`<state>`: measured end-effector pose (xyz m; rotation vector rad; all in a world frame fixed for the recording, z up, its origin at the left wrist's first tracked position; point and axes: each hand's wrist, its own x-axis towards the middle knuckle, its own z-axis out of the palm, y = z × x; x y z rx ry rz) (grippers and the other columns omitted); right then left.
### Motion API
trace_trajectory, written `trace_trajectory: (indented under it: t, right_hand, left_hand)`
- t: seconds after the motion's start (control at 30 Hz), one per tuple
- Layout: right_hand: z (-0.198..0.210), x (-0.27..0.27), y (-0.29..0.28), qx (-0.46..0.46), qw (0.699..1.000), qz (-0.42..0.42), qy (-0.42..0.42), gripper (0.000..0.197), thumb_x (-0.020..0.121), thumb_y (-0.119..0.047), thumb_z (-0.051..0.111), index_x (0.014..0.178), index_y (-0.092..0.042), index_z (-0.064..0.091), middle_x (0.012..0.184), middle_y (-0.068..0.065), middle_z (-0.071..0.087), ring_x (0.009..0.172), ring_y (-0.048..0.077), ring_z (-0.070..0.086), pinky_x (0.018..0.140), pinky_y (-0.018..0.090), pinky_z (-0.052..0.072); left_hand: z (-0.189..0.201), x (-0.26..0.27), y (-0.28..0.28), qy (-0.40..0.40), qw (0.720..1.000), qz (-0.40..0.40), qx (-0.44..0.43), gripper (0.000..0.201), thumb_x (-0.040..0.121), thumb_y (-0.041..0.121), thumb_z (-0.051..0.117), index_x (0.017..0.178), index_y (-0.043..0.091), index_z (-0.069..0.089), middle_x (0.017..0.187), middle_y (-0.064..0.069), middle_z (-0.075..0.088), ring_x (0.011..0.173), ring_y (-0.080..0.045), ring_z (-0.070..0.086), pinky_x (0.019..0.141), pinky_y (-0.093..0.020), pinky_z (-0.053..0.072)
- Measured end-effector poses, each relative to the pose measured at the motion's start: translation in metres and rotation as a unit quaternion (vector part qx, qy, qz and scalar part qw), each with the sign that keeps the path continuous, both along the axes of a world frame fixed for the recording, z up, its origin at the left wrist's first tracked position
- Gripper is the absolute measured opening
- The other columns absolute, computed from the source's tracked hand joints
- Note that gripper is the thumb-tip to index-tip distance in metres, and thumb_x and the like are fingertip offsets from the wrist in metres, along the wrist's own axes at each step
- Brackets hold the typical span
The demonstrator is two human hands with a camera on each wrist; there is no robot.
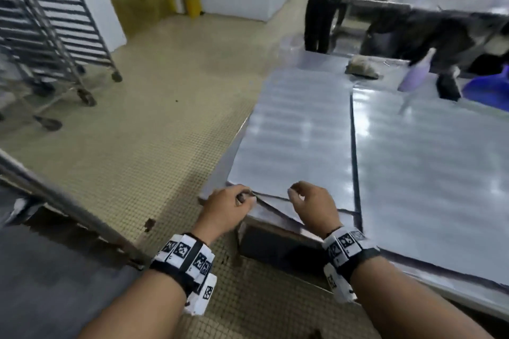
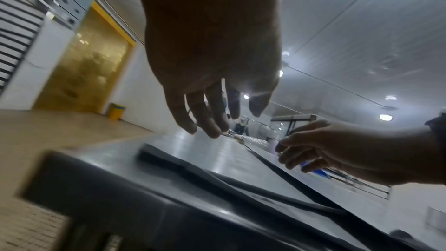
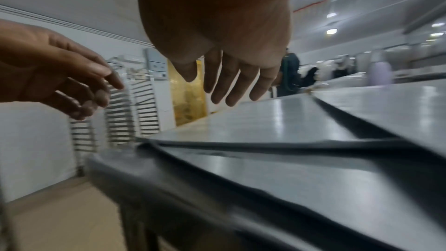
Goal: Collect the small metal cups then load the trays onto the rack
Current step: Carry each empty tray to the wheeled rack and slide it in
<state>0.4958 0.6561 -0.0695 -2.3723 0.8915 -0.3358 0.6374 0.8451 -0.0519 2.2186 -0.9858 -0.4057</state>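
Two flat, rectangular, grey metal trays are being shown lying side by side on a steel table (image 1: 220, 195), filling the centre and right of the head view: the left tray (image 1: 297, 129) and the right tray (image 1: 429, 173), with a dark gap running between them. The left hand (image 1: 228, 208) is being held at the near left corner of the left tray, low in the frame; its fingers are loosely curled, and the wrist views are showing them hanging relaxed above the metal with nothing gripped. The right hand (image 1: 314, 208) is being held just beside it over the tray's near edge, fingers likewise loosely bent and nothing held; whether the fingertips are touching the tray cannot be told. A tall wheeled metal rack (image 1: 52, 27) with many empty rails is being seen at the upper left, well apart from the table across the beige tiled floor. No small metal cups can be made out. A yellow bin (image 1: 192, 3) is standing by the white wall at the top, and another person in dark clothes (image 1: 325, 3) is standing at the upper right behind the table.
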Motion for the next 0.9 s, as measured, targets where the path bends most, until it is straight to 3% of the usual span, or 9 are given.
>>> trace_trajectory:
  t: [0.07, 0.17, 0.37, 0.43, 0.53, 0.6, 0.7, 0.83, 0.9]
  right_hand:
    - [-0.009, -0.041, -0.045, 0.016, 0.998, -0.051, 0.028, 0.026, 0.093, -0.042, 0.056, 0.102, -0.024, 0.072, 0.101, -0.008, 0.074, 0.097, 0.018, 0.067, 0.078, 0.032, 0.051]
    - [-0.021, -0.100, -0.106, 0.025, 0.991, -0.113, 0.063, 0.026, 0.092, -0.042, 0.053, 0.100, -0.026, 0.072, 0.103, -0.007, 0.073, 0.097, 0.018, 0.065, 0.073, 0.030, 0.045]
    - [-0.035, -0.198, -0.207, 0.048, 0.975, -0.184, 0.112, 0.037, 0.090, -0.043, 0.052, 0.114, -0.021, 0.069, 0.115, 0.002, 0.069, 0.105, 0.022, 0.062, 0.085, 0.034, 0.050]
    - [-0.037, -0.224, -0.229, 0.055, 0.971, -0.198, 0.126, 0.038, 0.090, -0.042, 0.054, 0.118, -0.020, 0.068, 0.118, 0.006, 0.067, 0.107, 0.025, 0.061, 0.086, 0.036, 0.049]
    - [-0.040, -0.266, -0.257, 0.060, 0.960, -0.224, 0.157, 0.042, 0.090, -0.042, 0.059, 0.125, -0.020, 0.063, 0.128, 0.009, 0.061, 0.118, 0.028, 0.055, 0.097, 0.040, 0.049]
    - [-0.040, -0.288, -0.270, 0.061, 0.952, -0.241, 0.177, 0.047, 0.088, -0.043, 0.062, 0.129, -0.021, 0.060, 0.134, 0.010, 0.057, 0.125, 0.030, 0.050, 0.102, 0.042, 0.046]
    - [-0.037, -0.311, -0.285, 0.066, 0.941, -0.269, 0.197, 0.051, 0.085, -0.044, 0.063, 0.131, -0.021, 0.058, 0.136, 0.010, 0.054, 0.126, 0.033, 0.048, 0.102, 0.043, 0.046]
    - [-0.032, -0.335, -0.305, 0.080, 0.925, -0.302, 0.215, 0.051, 0.085, -0.042, 0.060, 0.130, -0.019, 0.056, 0.134, 0.014, 0.054, 0.124, 0.035, 0.049, 0.101, 0.042, 0.046]
    - [-0.031, -0.344, -0.317, 0.090, 0.918, -0.314, 0.225, 0.052, 0.087, -0.041, 0.060, 0.133, -0.017, 0.054, 0.135, 0.016, 0.052, 0.124, 0.037, 0.049, 0.102, 0.043, 0.045]
  left_hand:
    - [-0.008, -0.021, -0.050, 0.044, 0.998, -0.048, 0.024, 0.030, 0.090, 0.042, 0.067, 0.114, 0.024, 0.069, 0.090, 0.013, 0.067, 0.085, -0.005, 0.063, 0.078, -0.021, 0.049]
    - [-0.017, -0.057, -0.121, 0.086, 0.990, -0.093, 0.056, 0.038, 0.090, 0.048, 0.065, 0.122, 0.027, 0.066, 0.094, 0.012, 0.066, 0.086, -0.006, 0.064, 0.079, -0.023, 0.052]
    - [-0.042, -0.120, -0.241, 0.137, 0.980, -0.117, 0.083, 0.064, 0.090, 0.047, 0.064, 0.146, 0.021, 0.046, 0.092, 0.011, 0.066, 0.090, -0.008, 0.062, 0.080, -0.025, 0.046]
    - [-0.043, -0.135, -0.265, 0.144, 0.980, -0.105, 0.091, 0.073, 0.091, 0.046, 0.064, 0.152, 0.017, 0.037, 0.103, 0.008, 0.065, 0.099, -0.013, 0.059, 0.085, -0.026, 0.042]
    - [-0.045, -0.149, -0.296, 0.157, 0.979, -0.102, 0.083, 0.055, 0.093, 0.041, 0.064, 0.140, 0.018, 0.050, 0.124, 0.000, 0.064, 0.115, -0.021, 0.059, 0.092, -0.028, 0.043]
    - [-0.049, -0.149, -0.310, 0.175, 0.977, -0.100, 0.070, 0.043, 0.091, 0.037, 0.067, 0.130, 0.020, 0.059, 0.122, 0.003, 0.067, 0.113, -0.020, 0.063, 0.089, -0.026, 0.046]
    - [-0.054, -0.143, -0.323, 0.194, 0.975, -0.090, 0.064, 0.042, 0.088, 0.034, 0.069, 0.127, 0.022, 0.061, 0.119, 0.004, 0.068, 0.107, -0.018, 0.065, 0.086, -0.026, 0.048]
    - [-0.057, -0.129, -0.344, 0.178, 0.976, -0.093, 0.090, 0.054, 0.079, 0.046, 0.069, 0.125, 0.019, 0.062, 0.119, 0.004, 0.068, 0.107, -0.019, 0.064, 0.093, -0.032, 0.051]
    - [-0.059, -0.121, -0.355, 0.172, 0.976, -0.091, 0.094, 0.048, 0.082, 0.041, 0.072, 0.124, 0.019, 0.062, 0.117, 0.004, 0.067, 0.107, -0.020, 0.064, 0.095, -0.033, 0.050]
